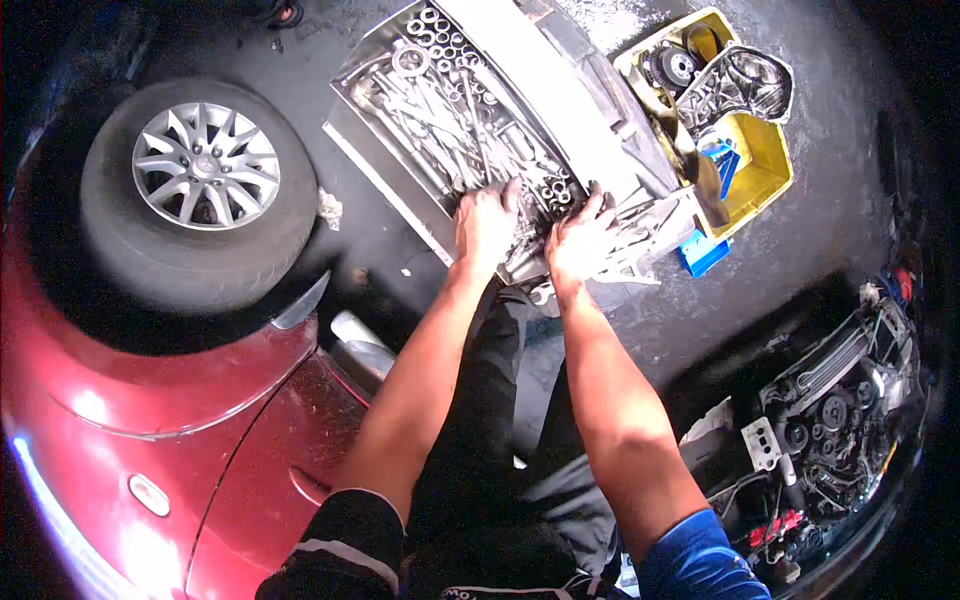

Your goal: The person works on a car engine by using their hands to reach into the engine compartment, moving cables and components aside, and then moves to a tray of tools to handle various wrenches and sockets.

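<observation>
A metal tool drawer (385, 185) stands pulled out in front of me, filled with loose wrenches (425, 115) and several ring-shaped sockets (436, 38). My left hand (484, 228) reaches into its near end. Its fingers are bent but apart, with the tips partly hidden among the tools. Beside it, my right hand (580, 243) lies at the drawer's right near corner, fingers spread, close to a few small sockets (556, 192). No tool shows in either hand. More wrenches (640, 238) lie on the ledge right of my right hand, and an open-ended wrench (542, 294) sticks out below it.
A wheel with a silver rim (206, 165) lies left of the drawer, above a red car panel (260, 450). Yellow containers (765, 185) with metal parts stand at the upper right, near a blue piece (703, 254). An exposed engine (835, 415) is at the lower right.
</observation>
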Available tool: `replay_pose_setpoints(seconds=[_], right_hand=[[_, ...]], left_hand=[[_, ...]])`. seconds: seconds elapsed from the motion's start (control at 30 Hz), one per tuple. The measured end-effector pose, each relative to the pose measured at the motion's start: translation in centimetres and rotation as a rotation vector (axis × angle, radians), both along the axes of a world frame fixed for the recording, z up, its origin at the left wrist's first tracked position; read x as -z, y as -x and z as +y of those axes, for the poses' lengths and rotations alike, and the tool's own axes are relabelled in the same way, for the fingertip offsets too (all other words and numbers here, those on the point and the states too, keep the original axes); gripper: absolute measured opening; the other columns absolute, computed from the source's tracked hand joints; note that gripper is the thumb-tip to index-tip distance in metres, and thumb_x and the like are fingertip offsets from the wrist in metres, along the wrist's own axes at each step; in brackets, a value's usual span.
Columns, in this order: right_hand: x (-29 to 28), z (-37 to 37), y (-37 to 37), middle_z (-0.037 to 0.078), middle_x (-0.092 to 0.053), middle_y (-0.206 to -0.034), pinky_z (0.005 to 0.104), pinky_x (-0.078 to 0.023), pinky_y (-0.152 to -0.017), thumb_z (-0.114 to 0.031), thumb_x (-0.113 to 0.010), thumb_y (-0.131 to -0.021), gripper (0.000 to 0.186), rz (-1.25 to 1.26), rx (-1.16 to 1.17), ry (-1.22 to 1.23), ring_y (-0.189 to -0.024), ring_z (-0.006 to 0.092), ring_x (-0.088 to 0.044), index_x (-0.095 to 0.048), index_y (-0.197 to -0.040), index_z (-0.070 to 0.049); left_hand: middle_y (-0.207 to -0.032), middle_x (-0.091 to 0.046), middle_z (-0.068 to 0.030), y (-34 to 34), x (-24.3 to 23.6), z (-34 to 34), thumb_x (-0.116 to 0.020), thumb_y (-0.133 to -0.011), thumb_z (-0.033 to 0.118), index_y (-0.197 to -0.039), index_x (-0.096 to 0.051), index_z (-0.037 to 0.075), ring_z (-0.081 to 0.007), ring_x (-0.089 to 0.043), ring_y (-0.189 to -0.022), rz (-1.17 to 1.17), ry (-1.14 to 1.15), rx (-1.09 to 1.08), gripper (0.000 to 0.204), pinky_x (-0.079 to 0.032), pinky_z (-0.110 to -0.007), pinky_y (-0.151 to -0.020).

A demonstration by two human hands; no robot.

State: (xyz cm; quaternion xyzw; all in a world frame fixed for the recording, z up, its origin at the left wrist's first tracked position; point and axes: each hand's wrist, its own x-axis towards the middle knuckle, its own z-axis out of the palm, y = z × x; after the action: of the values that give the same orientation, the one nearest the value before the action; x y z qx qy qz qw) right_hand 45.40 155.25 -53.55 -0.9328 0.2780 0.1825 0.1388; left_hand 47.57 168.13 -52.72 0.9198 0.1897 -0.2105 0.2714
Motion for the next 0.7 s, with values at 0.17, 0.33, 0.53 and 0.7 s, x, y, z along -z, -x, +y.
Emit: replay_pose_setpoints(seconds=[0.17,0.33,0.53,0.7], right_hand=[[-0.2,0.1,0.1,0.016,-0.036,-0.147,0.053,-0.036,-0.107,-0.006,-0.065,-0.078,0.072,-0.062,-0.005,-0.029,-0.126,0.0435,-0.038,-0.04,-0.145,-0.016],[0.5,-0.4,0.3,0.016,-0.035,-0.148,0.0528,-0.037,-0.107,-0.002,-0.063,-0.078,0.071,-0.089,0.052,-0.054,-0.126,0.0433,-0.038,-0.041,-0.144,-0.017],[1.4,-0.3,0.6,0.017,-0.034,-0.148,0.0525,-0.037,-0.106,0.002,-0.06,-0.077,0.072,-0.126,0.056,-0.052,-0.125,0.043,-0.037,-0.041,-0.144,-0.017],[1.8,-0.7,1.0,0.018,-0.036,-0.142,0.052,-0.039,-0.104,-0.003,-0.067,-0.075,0.078,-0.185,-0.017,-0.044,-0.122,0.0431,-0.04,-0.036,-0.145,-0.017]], left_hand=[[-0.095,-0.066,-0.0275,-2.3,-1.0,1.4,-0.052,-0.098,0.045,-0.1,-0.07,-0.001,-0.0437,-0.064,-0.09,-0.231,0.017,0.017,0.05,-0.049,-0.05,-0.083],[-0.1,-0.067,-0.0255,-1.8,-1.2,1.6,-0.054,-0.098,0.038,-0.103,-0.069,-0.002,-0.0424,-0.063,-0.093,-0.101,0.117,0.072,0.043,-0.049,-0.048,-0.086],[-0.104,-0.066,-0.0254,-3.0,-0.5,1.7,-0.055,-0.097,0.033,-0.109,-0.068,0.001,-0.0367,-0.063,-0.1,-0.198,0.055,0.148,0.037,-0.048,-0.043,-0.092],[-0.125,-0.057,-0.024,-3.0,0.5,0.9,-0.061,-0.093,0.034,-0.123,-0.062,0.0,-0.0375,-0.053,-0.12,-0.315,-0.037,0.65,0.045,-0.043,-0.048,-0.1]])
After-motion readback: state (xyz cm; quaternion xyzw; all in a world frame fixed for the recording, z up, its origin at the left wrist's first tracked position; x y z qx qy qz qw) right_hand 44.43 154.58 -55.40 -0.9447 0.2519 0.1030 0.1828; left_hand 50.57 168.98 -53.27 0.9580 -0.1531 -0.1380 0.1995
